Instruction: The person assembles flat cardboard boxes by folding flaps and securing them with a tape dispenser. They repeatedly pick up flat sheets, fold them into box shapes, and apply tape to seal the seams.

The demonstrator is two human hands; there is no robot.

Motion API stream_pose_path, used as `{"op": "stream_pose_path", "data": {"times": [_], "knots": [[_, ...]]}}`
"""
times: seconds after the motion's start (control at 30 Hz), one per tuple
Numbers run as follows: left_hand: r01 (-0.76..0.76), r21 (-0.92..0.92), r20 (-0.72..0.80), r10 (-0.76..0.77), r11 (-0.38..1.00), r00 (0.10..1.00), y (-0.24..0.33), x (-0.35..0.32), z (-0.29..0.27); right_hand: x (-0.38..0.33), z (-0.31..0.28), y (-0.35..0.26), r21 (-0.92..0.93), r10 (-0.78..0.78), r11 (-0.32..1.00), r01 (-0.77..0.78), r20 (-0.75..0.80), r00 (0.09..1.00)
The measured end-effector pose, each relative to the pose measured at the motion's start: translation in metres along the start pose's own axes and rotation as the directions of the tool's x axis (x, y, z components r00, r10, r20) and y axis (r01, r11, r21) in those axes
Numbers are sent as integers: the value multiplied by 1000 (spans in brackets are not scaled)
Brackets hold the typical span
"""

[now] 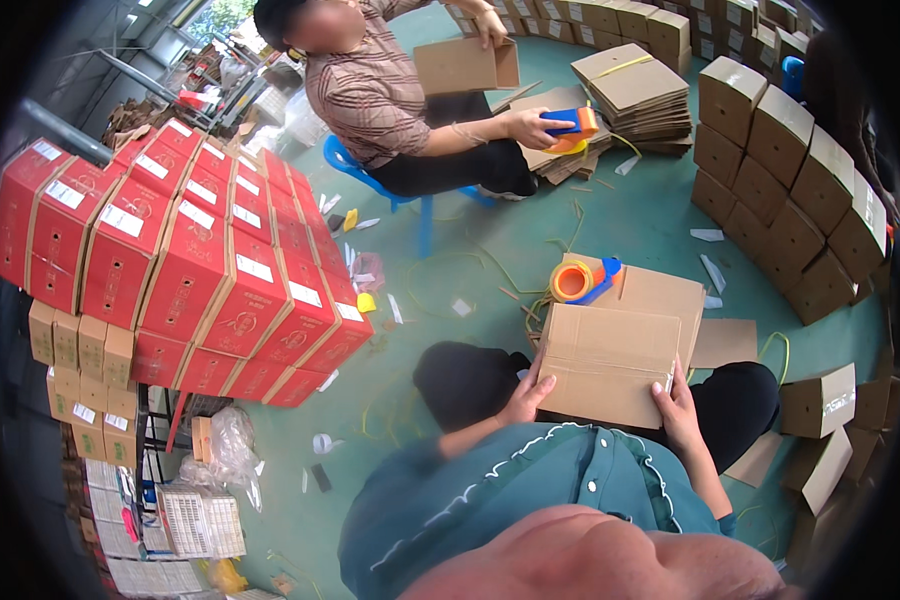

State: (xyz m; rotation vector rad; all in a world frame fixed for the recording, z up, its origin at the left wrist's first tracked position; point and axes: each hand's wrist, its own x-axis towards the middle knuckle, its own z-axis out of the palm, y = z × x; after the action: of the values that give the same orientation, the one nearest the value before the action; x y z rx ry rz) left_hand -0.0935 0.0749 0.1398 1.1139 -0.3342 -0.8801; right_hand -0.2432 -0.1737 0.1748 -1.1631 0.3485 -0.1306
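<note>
A brown cardboard box (610,360) rests over my lap, held between both hands. My left hand (526,398) grips its left edge, with the thumb on top. My right hand (676,405) is closed on the right edge, close to a shiny strip of clear tape. Just beyond the box, a blue tape dispenser (600,284) with an orange-yellow roll lies on a stack of flat cardboard (670,292). How deep the box is cannot be made out from above.
Opposite me, a seated person holds an open carton (460,66) and another tape dispenser (570,130). Red boxes (195,250) are piled at left; brown boxes (770,165) stand stacked at right. A bundle of flat cardboard (635,90) sits ahead. Straps and scraps litter the green floor (440,260).
</note>
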Motion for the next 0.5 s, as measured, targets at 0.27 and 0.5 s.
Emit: {"op": "stream_pose_path", "data": {"times": [0.27,0.5], "knots": [[-32,63,4,32,998,999,-2,1,-2,4,4,9,-115,-136,985,125,-93,986],[24,120,36,-28,992,999,8,2,-3,9,34,-51,-980,-322,104,172,130,938]]}}
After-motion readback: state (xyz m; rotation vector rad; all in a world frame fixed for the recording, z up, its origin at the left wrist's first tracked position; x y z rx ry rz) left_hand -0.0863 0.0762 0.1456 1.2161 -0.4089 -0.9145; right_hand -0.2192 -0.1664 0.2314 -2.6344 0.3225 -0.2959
